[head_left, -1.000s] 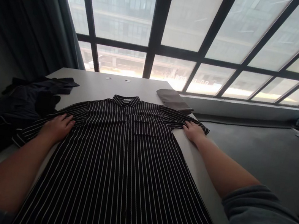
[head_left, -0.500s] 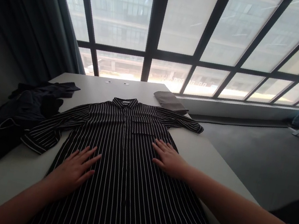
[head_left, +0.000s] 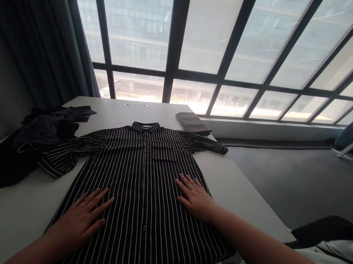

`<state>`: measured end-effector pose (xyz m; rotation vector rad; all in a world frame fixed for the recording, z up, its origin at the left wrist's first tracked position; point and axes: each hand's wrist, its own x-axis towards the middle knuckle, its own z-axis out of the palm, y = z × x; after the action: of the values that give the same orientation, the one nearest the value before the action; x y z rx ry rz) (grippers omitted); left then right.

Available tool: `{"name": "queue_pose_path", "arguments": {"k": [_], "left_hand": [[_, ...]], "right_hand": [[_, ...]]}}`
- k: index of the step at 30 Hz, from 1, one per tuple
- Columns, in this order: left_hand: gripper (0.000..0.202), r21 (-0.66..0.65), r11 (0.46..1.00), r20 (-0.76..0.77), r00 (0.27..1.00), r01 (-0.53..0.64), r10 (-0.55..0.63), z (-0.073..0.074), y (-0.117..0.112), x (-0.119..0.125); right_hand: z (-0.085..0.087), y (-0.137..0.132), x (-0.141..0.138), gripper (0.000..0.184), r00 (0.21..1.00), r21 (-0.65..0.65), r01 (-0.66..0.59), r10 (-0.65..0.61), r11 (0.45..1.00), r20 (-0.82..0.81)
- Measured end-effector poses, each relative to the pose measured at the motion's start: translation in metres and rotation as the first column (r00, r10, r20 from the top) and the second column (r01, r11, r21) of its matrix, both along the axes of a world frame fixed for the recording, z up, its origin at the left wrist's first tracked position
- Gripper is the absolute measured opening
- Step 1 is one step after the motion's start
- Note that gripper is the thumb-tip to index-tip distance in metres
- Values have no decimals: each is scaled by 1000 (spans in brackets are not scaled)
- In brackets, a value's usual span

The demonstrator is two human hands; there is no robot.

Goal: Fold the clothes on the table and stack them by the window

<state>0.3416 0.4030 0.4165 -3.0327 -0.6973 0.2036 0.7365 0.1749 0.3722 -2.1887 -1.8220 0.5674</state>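
A black shirt with thin white stripes (head_left: 143, 181) lies face up and flat on the pale table (head_left: 4, 220), collar towards the window, its long axis running straight away from the person. Both palms rest on its soft, thin cloth with fingers spread and nothing gripped: the left hand (head_left: 81, 217) near the hem, the right hand (head_left: 195, 196) slightly farther up. A heap of dark clothes (head_left: 30, 136) sits left, a folded grey cloth (head_left: 193, 123) beyond the collar.
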Motion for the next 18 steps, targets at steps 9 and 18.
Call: {"name": "queue_pose_path", "arguments": {"k": [9,18], "left_hand": [[59,-9,1000,46,999,-1,2,-13,17,-18],[59,-228,972,88,994,-49,71,20,72,75]], "right_hand": [[-32,27,146,51,797,142,564,-581,813,162],[-39,42,272,44,557,203,827,-814,524,-165]]}}
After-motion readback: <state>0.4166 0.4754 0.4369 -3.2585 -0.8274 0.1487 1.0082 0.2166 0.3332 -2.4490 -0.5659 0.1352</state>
